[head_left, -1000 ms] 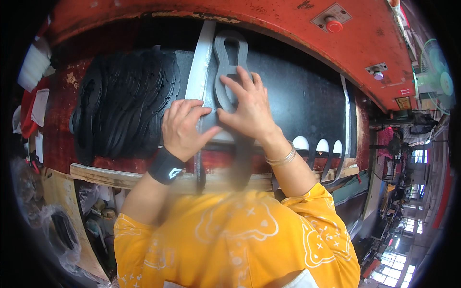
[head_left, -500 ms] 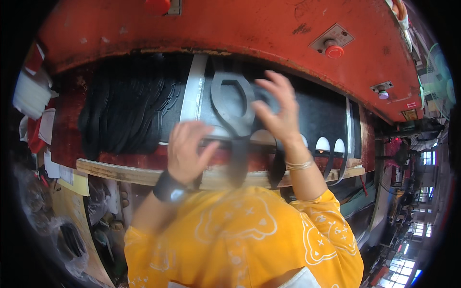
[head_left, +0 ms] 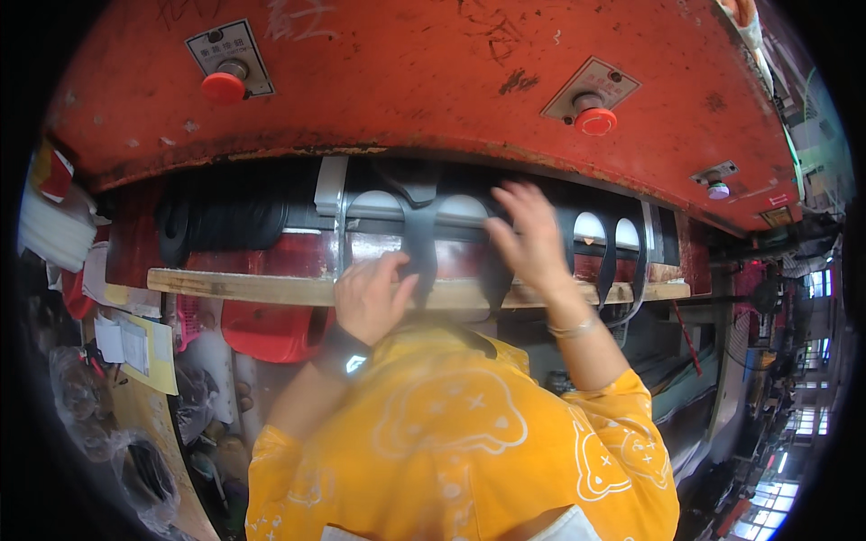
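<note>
Head view: left hand (head_left: pixel 368 296) clenched on the black rubber strap piece (head_left: pixel 419 236), hung over the grey bar (head_left: pixel 397 209) inside the red press (head_left: pixel 433 90). Right hand (head_left: pixel 530 236) released, fingers spread, blurred beside it. Apparently the seating step; next needed a steady pull downward.

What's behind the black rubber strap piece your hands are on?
Behind the black rubber strap piece runs a grey metal bar with pale arched openings. The left hand covers the strap's lower end; the right hand hides the bar beside it.
</note>
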Motion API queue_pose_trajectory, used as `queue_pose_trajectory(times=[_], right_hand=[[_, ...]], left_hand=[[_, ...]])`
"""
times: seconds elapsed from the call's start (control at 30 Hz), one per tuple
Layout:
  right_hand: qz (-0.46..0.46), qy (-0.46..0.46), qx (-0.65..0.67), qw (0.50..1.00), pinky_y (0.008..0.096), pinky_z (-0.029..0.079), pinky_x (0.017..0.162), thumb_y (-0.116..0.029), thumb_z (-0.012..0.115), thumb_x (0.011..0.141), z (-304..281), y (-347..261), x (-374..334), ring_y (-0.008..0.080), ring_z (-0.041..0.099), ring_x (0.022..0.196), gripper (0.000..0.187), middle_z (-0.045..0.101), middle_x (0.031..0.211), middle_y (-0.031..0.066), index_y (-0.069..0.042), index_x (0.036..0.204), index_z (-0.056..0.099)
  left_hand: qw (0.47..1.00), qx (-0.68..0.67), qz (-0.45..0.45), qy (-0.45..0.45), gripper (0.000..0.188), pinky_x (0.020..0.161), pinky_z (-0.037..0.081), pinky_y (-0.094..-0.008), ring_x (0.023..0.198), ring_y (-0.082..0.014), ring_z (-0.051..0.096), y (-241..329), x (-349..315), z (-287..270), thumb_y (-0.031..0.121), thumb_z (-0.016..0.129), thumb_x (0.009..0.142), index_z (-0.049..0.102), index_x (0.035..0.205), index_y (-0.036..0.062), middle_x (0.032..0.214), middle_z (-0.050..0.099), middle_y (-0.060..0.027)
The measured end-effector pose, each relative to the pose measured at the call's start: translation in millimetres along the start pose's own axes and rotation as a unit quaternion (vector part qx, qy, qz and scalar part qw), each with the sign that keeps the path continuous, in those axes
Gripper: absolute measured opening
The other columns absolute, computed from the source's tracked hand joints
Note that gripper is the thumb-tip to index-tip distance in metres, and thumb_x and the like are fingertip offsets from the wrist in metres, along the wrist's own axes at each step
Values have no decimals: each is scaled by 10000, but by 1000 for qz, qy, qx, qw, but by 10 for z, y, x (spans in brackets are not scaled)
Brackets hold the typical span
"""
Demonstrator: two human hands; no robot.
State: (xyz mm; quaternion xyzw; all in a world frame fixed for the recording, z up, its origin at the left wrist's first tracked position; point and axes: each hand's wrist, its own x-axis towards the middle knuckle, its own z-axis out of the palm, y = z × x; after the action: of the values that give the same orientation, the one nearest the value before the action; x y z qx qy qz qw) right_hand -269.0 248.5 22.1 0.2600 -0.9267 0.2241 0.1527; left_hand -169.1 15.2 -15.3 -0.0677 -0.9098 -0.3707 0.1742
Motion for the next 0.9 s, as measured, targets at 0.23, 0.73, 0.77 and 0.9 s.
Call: queue_pose_trajectory(times=[0.23, 0.73, 0.77, 0.9], right_hand=[[6, 22, -102, 995, 478, 345, 995, -503, 692, 752, 746, -356, 485, 360, 491, 1132, 641, 594, 1148, 179, -5, 1145, 600], [-5, 186, 153, 971, 442, 427, 978, -92, 609, 825, -41, 232, -15, 315, 586, 1078, 210, 651, 1061, 131, -45, 1017, 680], [8, 249, 78, 965, 440, 426, 980, -56, 564, 841, -254, 450, -94, 328, 579, 1076, 248, 621, 1124, 143, -21, 1072, 648], [124, 509, 48, 851, 401, 341, 1042, -155, 519, 941, -1139, 1386, -144, 317, 429, 1231, 486, 431, 1327, 225, 37, 1363, 375]], left_hand=[[999, 21, -1, 36, 217, 613, 463, -372, 654, -264, 590, -10, 171, 99, 166, 718, 764, 630, 944, 84, 681, 592, -59], [998, 52, -17, 36, 182, 639, 491, -377, 690, -269, 614, -29, 171, 170, 214, 702, 782, 636, 929, 129, 725, 626, -66], [998, 56, -15, 40, 177, 629, 492, -374, 680, -271, 613, -28, 167, 174, 211, 704, 782, 638, 923, 128, 723, 625, -69], [997, 67, -2, 49, 180, 591, 490, -366, 644, -282, 607, -36, 185, 187, 198, 713, 775, 638, 921, 125, 719, 624, -79]])
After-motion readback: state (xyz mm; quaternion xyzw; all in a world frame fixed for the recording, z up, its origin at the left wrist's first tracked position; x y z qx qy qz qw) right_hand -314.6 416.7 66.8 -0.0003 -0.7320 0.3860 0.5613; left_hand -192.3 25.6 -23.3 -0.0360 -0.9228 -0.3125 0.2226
